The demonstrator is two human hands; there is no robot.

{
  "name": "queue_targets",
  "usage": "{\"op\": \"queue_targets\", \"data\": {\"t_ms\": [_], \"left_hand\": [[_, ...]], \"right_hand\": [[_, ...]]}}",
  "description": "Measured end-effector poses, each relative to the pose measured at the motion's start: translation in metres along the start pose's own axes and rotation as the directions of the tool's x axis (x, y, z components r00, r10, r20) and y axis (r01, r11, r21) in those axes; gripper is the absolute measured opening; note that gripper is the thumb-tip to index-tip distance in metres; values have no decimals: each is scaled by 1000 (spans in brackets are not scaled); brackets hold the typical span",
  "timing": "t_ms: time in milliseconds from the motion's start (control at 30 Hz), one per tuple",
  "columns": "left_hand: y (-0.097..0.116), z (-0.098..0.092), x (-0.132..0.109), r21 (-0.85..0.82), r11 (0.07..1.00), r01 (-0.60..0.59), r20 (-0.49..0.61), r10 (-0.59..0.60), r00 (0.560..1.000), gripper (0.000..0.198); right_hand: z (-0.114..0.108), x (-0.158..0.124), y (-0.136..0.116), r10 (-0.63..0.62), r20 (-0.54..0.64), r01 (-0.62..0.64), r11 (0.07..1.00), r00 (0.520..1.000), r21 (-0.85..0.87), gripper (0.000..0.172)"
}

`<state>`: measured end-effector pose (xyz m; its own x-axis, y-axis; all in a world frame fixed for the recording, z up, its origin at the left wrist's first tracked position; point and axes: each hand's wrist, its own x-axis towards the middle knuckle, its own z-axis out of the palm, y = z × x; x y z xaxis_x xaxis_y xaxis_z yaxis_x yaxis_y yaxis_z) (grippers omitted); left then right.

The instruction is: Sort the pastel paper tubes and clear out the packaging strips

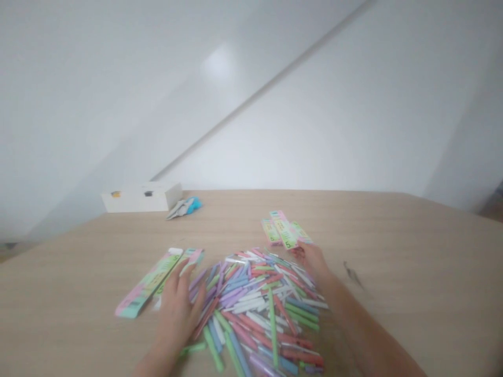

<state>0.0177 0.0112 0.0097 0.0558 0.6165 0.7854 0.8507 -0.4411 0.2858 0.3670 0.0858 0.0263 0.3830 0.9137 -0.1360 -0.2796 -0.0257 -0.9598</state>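
A large heap of slim pens point(251, 298) in purple, blue, green, red and white lies in front of me. At its left edge my left hand point(176, 298) rests with its fingers spread, holding nothing that I can see. Beside those fingers lie narrow pastel cartons, the nearer one a pink, green and yellow carton point(151, 285). My right hand point(312, 256) reaches past the heap and pinches the near end of a narrow printed carton point(283, 230). Under and beside this one are more cartons of the same kind, including a carton point(271, 232) to its left.
At the back left stands a long white box point(137, 200), with a crumpled grey and blue item point(185, 207) beside it. A small dark, blurred object point(352, 273) lies right of my right forearm. The wooden table point(393, 225) reaches back to a white wall.
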Motion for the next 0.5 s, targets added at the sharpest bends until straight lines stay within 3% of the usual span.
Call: {"op": "queue_targets", "data": {"t_ms": [100,267,500], "left_hand": [[-7,3,-1,40,999,13,7,-13,1000,41],[-19,4,-1,106,994,39,7,-40,999,39],[-31,7,-2,153,987,42,25,-47,999,40]], "right_hand": [[-10,25,0,36,-63,-37,999,997,-12,24],[-16,44,3,19,-69,-21,999,997,-26,22],[-7,72,11,76,-64,-83,991,995,-105,29]]}}
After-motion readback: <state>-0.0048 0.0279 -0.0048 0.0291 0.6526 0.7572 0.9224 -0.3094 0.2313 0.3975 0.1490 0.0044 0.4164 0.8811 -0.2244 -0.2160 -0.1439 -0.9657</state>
